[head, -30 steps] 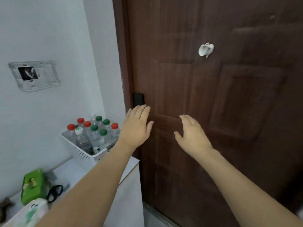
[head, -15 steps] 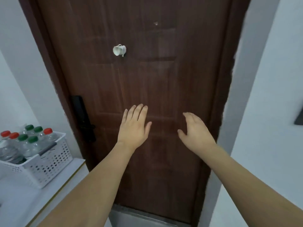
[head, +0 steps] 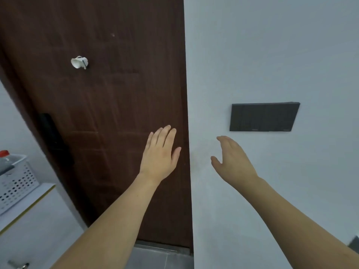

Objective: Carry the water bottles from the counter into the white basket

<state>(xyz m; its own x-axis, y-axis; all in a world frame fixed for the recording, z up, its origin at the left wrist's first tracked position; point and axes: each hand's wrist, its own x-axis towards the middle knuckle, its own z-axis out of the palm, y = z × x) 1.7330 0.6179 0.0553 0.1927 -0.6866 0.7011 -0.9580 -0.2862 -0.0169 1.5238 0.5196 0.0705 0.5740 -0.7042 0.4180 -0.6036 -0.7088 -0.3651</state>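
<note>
The white basket (head: 17,183) is cut off by the left edge, so only its right end is shown. One red-capped bottle (head: 4,157) is partly seen inside it; any others are out of frame. A metal object (head: 18,265) at the bottom edge is too cropped to be identified.

The door (head: 108,117) behind the left hand's fingers (head: 163,136) is dark reddish brown with a faint wood grain, and bears a white hook (head: 79,62) and a black lock (head: 53,136). Beyond the right fingers (head: 225,141) the wall (head: 272,55) is pale grey-white with a black panel (head: 263,117). Far left of the fingers, a white basket (head: 16,183) dotted with holes shows a bottle's red cap (head: 4,153); the bench (head: 29,220) is white, edged yellow.
</note>
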